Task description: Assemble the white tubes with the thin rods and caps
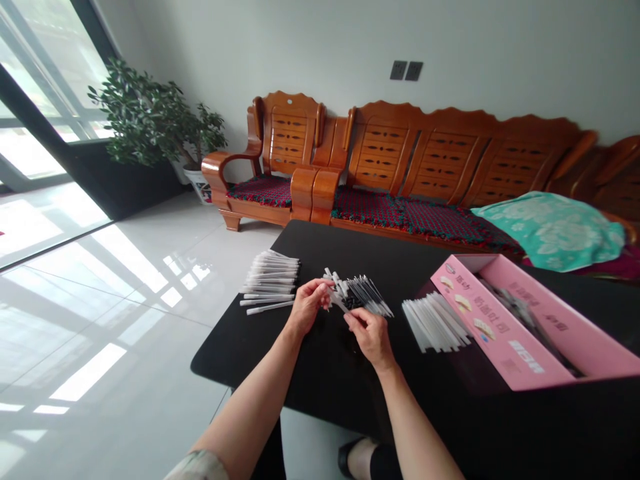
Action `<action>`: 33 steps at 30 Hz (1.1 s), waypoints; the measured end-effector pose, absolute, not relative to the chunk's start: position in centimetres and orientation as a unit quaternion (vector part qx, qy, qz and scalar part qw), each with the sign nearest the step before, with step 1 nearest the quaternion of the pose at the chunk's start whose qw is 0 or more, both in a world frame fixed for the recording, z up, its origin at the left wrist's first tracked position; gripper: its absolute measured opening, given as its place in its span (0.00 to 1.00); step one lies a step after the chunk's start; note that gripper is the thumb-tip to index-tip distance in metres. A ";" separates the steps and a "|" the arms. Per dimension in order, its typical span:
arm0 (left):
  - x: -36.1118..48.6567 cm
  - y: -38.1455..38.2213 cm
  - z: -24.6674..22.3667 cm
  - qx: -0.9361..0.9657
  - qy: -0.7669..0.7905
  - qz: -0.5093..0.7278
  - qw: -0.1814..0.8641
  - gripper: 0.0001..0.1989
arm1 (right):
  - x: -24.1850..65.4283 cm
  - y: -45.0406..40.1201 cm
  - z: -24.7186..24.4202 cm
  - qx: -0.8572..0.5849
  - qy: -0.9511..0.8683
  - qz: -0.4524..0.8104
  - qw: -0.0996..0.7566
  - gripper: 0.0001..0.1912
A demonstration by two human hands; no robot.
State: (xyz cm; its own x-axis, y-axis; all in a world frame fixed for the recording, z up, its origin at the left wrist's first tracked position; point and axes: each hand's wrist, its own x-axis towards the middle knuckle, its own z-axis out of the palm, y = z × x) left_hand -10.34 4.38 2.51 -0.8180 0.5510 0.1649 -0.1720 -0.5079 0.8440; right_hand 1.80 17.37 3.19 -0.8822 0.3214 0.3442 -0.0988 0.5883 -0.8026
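At the near edge of the black counter [235, 353], both forearms angle inward: the left hand [309, 305] is clamped on a few white plastic tubes [334, 288], and the right hand [369, 335] curls just below, its hold unclear. A dark-tipped bundle [363, 297] lies between neat parallel rows [270, 280] and [435, 320], apparently aligned for sorting, before a pink carton [530, 320].

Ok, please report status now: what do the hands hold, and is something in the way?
Left hand, right hand on bunch of white sticks. Left pile, right pile apart from hands.
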 end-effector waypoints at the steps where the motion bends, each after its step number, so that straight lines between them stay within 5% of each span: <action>1: -10.5 4.3 2.5 0.209 0.446 0.842 0.220 0.15 | 1.9 17.5 3.2 -0.070 -0.846 0.486 0.207 0.15; 11: -9.2 4.6 2.9 0.264 0.468 0.795 0.284 0.17 | 2.3 18.2 3.7 -0.038 -0.693 0.720 0.006 0.24; 21: -9.9 5.2 1.7 0.199 0.498 0.815 0.218 0.17 | 1.6 17.2 3.7 -0.036 -0.848 0.495 0.188 0.19; 29: -9.6 4.8 2.5 0.234 0.485 0.801 0.263 0.17 | 2.1 17.9 3.7 -0.052 -0.717 0.696 0.010 0.27; 33: -10.5 4.7 2.1 0.187 0.500 0.822 0.199 0.17 | 2.2 18.3 3.0 -0.051 -0.785 0.607 0.112 0.22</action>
State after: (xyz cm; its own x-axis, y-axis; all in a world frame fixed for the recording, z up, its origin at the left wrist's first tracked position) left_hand -10.51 4.74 2.14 -0.8509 0.5140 0.1084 -0.1401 -0.4210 0.8962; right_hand 2.17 18.35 3.04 -0.9697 0.2162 0.1141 -0.0560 0.2578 -0.9646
